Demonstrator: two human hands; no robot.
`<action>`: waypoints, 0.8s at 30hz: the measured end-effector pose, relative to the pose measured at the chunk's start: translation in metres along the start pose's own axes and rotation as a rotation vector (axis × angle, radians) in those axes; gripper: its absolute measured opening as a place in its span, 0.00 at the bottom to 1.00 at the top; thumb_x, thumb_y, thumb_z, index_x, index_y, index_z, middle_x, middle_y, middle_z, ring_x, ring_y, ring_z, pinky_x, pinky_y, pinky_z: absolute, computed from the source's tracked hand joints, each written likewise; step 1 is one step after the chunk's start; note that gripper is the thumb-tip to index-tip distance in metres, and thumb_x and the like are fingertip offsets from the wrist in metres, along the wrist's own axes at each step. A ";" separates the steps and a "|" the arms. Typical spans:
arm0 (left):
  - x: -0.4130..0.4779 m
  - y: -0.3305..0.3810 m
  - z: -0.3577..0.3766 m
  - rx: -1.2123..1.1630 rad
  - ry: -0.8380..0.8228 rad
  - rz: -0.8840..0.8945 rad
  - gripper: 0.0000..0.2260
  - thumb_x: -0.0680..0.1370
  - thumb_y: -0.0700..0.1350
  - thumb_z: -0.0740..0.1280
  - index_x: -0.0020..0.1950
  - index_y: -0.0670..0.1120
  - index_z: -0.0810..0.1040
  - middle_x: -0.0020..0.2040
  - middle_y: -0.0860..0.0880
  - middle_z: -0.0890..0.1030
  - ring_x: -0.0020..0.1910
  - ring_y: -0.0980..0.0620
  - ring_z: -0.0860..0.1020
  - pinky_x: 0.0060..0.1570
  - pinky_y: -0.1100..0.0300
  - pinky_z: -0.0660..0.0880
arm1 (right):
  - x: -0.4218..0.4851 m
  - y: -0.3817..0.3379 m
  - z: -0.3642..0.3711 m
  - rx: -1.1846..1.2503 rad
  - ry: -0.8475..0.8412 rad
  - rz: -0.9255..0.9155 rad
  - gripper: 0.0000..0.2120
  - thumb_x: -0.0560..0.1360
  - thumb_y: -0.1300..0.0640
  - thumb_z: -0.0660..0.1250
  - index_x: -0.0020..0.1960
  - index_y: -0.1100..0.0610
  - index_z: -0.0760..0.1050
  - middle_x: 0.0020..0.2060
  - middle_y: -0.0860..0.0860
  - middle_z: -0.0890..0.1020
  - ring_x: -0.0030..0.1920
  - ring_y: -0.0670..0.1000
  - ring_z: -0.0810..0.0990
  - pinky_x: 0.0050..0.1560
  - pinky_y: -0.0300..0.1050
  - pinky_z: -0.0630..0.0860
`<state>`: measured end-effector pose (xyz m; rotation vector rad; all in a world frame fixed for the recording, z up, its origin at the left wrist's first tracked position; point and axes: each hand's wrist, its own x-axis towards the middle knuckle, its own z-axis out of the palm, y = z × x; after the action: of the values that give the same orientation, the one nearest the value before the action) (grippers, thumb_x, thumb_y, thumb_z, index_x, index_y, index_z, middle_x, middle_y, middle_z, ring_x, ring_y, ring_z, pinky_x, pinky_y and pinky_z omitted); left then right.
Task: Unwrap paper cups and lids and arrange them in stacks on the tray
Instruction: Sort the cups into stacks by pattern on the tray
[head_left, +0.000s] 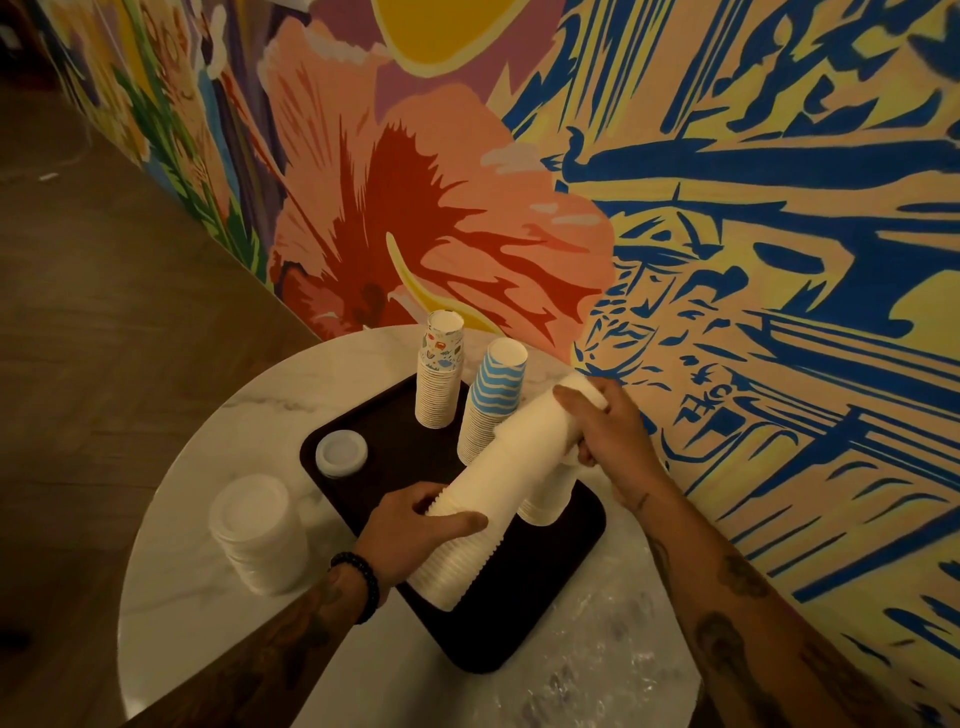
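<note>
Head: tilted cup stack at tray edge

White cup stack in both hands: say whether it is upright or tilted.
Tilted. The white cup stack slants from the left hand up to the right hand, over the tray.

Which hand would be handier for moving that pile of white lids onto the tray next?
Probably the left hand: the lid pile sits on the table left of the tray, nearest it. The right hand is across the tray, and both now grip the tilted white cup stack.
</note>
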<state>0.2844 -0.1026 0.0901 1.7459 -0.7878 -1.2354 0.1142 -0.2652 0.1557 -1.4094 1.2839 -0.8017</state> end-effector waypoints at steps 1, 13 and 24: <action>0.000 -0.003 -0.002 -0.019 0.012 -0.020 0.20 0.68 0.55 0.78 0.56 0.55 0.78 0.54 0.54 0.80 0.51 0.55 0.78 0.44 0.61 0.75 | 0.004 -0.005 -0.005 -0.021 0.060 -0.046 0.18 0.75 0.46 0.73 0.61 0.49 0.73 0.50 0.50 0.79 0.43 0.50 0.77 0.36 0.44 0.73; -0.002 0.003 -0.012 -0.197 0.074 -0.038 0.13 0.71 0.54 0.76 0.52 0.55 0.77 0.53 0.52 0.79 0.50 0.52 0.79 0.43 0.60 0.75 | 0.016 0.019 -0.006 -0.472 0.054 -0.115 0.34 0.70 0.43 0.77 0.70 0.50 0.66 0.61 0.51 0.76 0.61 0.56 0.76 0.60 0.54 0.75; -0.001 0.008 -0.005 -0.186 0.039 -0.029 0.16 0.70 0.55 0.76 0.55 0.55 0.77 0.55 0.52 0.79 0.52 0.51 0.79 0.49 0.57 0.76 | 0.009 0.056 -0.005 -0.492 0.032 -0.028 0.37 0.73 0.39 0.73 0.76 0.48 0.63 0.71 0.51 0.72 0.69 0.56 0.72 0.67 0.55 0.72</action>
<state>0.2883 -0.1044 0.0978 1.6295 -0.6065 -1.2487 0.0951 -0.2698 0.1020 -1.8075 1.5580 -0.5451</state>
